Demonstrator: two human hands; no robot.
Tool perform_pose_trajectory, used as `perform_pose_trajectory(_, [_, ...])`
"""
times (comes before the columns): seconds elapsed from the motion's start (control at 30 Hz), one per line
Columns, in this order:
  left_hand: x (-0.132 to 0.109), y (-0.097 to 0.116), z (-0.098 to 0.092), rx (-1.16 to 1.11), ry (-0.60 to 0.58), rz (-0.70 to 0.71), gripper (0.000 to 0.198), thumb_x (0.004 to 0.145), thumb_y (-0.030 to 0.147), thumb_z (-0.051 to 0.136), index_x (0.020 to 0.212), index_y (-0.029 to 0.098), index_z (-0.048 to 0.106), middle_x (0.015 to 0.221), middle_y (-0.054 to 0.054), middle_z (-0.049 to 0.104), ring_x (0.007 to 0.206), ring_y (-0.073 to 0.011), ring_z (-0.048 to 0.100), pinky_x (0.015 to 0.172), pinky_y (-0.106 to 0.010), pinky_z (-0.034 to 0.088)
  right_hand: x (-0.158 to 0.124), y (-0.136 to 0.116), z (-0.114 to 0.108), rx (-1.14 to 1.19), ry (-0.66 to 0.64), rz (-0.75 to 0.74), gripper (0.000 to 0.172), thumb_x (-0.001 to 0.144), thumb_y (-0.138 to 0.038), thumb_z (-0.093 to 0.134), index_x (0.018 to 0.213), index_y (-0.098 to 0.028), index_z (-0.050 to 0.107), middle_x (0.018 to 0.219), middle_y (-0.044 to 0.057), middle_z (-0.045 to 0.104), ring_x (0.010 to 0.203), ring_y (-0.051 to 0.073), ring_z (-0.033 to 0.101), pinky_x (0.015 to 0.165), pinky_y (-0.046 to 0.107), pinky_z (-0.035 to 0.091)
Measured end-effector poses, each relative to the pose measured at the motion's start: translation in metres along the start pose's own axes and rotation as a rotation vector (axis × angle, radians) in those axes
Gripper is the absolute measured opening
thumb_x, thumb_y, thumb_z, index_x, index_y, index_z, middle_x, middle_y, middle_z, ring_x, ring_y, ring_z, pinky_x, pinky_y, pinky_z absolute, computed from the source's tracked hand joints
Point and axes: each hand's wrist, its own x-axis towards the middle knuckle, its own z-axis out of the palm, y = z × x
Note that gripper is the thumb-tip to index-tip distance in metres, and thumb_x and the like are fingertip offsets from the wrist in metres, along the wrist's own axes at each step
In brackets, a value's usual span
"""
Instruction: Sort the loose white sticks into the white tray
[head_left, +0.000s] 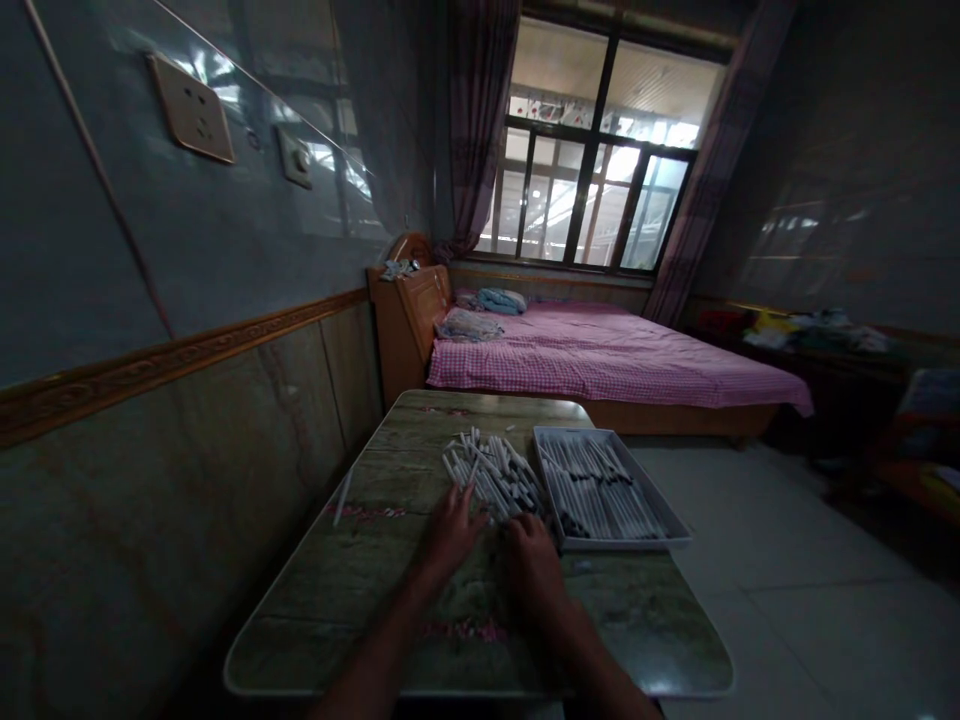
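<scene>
A loose pile of slim white pens (pixel 491 475), some with black ends, lies on the small table (pixel 300 610). My left hand (pixel 452 525) is at the pile's near left side, its fingertips against a slanting white pen (pixel 473 468) and its thumb towards the right. Close beside it, my right hand (pixel 531 550) has its fingers curled down at the near edge of the pile. Whatever lies under those fingers is hidden. To the right, a shallow white tray (pixel 679 541) holds many similar pens laid in rows, with dark ends showing.
One white stick (pixel 343 496) lies apart near the table's left edge, and a small white piece (pixel 510 428) beyond the pile. A tiled wall (pixel 300 400) runs along the left. Behind the table stands a bed with a pink checked cover (pixel 570 350).
</scene>
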Motion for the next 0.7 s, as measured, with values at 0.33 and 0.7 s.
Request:
perform_pose_trajectory(0.33, [-0.026, -0.007, 0.011, 0.404, -0.145, 0.111, 0.068, 0.088, 0.052, 0.044, 0.149, 0.023, 0.033, 0.157, -0.016, 0.030, 0.145, -0.0329, 0.024, 0.115, -0.056, 0.013, -0.012, -0.005, 0.007, -0.043, -0.080, -0.104, 0.031, 0.089, -0.017, 0.054, 0.117, -0.024, 0.065, 0.121, 0.007, 0.063, 0.112, 0.020, 0.055, 0.095, 0.031, 0.040])
perform_pose_trajectory(0.7, [-0.002, -0.001, -0.003, 0.002, -0.045, 0.038, 0.046, 0.089, 0.031, 0.048, 0.134, 0.022, 0.052, 0.141, -0.010, 0.056, 0.133, -0.0218, 0.046, 0.113, -0.042, 0.029, -0.014, 0.003, 0.012, -0.014, -0.019, -0.096, 0.031, 0.083, -0.007, 0.052, 0.105, -0.021, 0.069, 0.117, 0.008, 0.064, 0.108, 0.024, 0.056, 0.094, 0.031, 0.041])
